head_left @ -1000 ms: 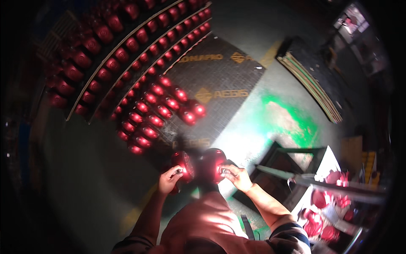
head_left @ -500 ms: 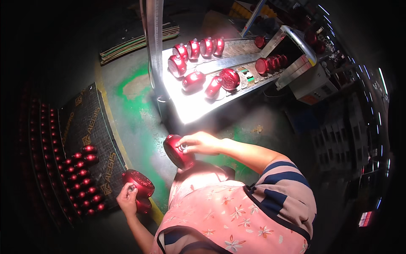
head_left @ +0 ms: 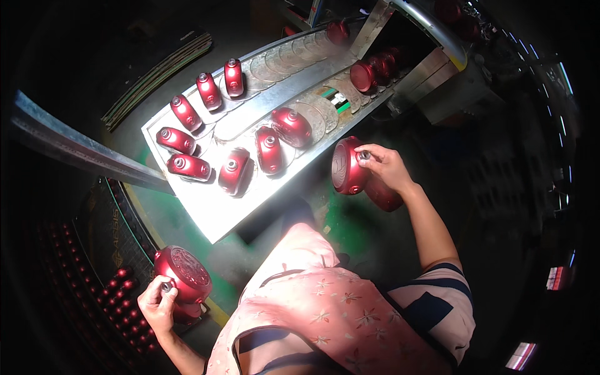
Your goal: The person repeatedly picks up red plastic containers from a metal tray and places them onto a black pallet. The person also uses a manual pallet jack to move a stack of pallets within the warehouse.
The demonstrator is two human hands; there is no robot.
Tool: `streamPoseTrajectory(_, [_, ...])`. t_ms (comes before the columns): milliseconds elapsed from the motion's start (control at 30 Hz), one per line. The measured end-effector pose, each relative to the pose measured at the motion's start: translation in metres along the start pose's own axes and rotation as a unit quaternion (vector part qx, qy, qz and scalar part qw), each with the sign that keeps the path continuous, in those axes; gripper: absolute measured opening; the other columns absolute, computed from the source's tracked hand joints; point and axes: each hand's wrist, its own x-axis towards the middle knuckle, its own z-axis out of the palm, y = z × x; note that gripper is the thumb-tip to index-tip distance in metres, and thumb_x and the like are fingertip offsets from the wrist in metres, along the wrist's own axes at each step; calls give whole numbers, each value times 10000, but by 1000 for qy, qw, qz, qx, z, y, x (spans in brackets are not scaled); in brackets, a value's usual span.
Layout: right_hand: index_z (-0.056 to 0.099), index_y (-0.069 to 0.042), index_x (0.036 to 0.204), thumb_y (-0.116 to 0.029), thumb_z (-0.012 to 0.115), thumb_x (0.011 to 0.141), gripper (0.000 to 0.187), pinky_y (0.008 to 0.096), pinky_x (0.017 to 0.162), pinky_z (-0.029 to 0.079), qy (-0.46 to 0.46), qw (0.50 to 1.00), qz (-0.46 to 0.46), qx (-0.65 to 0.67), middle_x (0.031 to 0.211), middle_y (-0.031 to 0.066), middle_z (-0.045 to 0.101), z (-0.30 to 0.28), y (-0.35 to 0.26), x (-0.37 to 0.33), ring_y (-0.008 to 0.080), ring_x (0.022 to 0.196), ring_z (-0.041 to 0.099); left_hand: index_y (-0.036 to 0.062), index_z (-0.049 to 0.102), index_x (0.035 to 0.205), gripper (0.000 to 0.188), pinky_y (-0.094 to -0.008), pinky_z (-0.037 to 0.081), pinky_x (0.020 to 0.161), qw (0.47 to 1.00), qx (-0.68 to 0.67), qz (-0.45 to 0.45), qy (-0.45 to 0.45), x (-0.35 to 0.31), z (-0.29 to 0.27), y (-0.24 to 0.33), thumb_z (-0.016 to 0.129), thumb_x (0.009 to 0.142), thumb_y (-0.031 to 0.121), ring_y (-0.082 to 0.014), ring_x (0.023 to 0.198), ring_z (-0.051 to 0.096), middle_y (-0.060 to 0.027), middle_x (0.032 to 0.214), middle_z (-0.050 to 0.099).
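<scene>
My left hand [head_left: 156, 304] is closed at the short neck of a glossy red, round, flat-sided bottle [head_left: 187, 267], low on the left. Beneath it hangs a second red bottle [head_left: 189, 310]; how it is gripped is hidden. Beside the near edge of the conveyor table [head_left: 212, 220], my right hand [head_left: 389, 166] pinches the neck of another red bottle [head_left: 345, 165], its round face turned left. One more red bottle [head_left: 382, 194] shows below the right palm, its neck out of sight. Several bottles, among them a near one [head_left: 234, 172], stand on the conveyor around its bend.
At the far right, the conveyor runs into a metal tunnel housing [head_left: 375, 30] with red bottles [head_left: 364, 76] at its mouth. A metal post [head_left: 87, 142] rises on the left. Rows of red bottles [head_left: 122, 299] fill the lower left. Flat boards [head_left: 159, 80] lie stacked behind.
My right hand has swung right with its bottles, along the conveyor's near side. My left hand still holds its bottles, now lower and further left. The view has turned, and conveyor bottles sit in different places.
</scene>
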Motion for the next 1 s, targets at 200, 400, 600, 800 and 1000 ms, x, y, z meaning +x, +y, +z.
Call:
streamPoseTrajectory(200, [665, -124, 1149, -129, 675, 854, 296, 294, 661, 454, -65, 984, -39, -163, 738, 91, 567, -80, 43, 195, 147, 661, 507, -44, 621, 1102, 285, -164, 257, 496, 999, -40, 2, 8, 170, 102, 108, 658, 823, -88, -11, 586, 396, 8, 833, 576])
streamPoseTrajectory(400, [663, -89, 1159, -93, 670, 872, 288, 226, 568, 381, -131, 991, 12, -1, 666, -32, 494, -130, 74, 334, 50, 621, 437, -32, 640, 1096, 278, -170, 236, 478, 997, -60, 45, -29, 344, 243, 156, 675, 823, -67, -1, 568, 393, 14, 833, 585])
streamPoseTrajectory(600, [651, -64, 1191, -46, 654, 891, 300, 191, 560, 302, -132, 982, -132, 32, 672, -89, 380, -119, 53, 452, 20, 619, 345, 20, 680, 1078, 202, -201, 405, 596, 990, -16, -7, -137, 514, 377, 119, 671, 877, 46, -31, 675, 510, 45, 772, 607])
streamPoseTrajectory(800, [675, -59, 1118, -76, 667, 867, 252, 238, 565, 373, -177, 974, -136, -47, 661, -37, 479, -58, 75, 572, 47, 621, 421, 47, 681, 1040, 139, -199, 286, 493, 986, 78, -9, -148, 604, 450, 36, 662, 904, 72, -11, 544, 351, 81, 703, 545])
streamPoseTrajectory(1000, [665, -51, 1168, -78, 688, 858, 312, 225, 609, 421, -215, 962, -127, -108, 701, -21, 557, 1, 86, 607, 48, 645, 467, 39, 704, 1071, 225, -207, 400, 646, 981, 70, -40, -174, 617, 432, -7, 717, 846, 54, -47, 633, 400, 64, 661, 463])
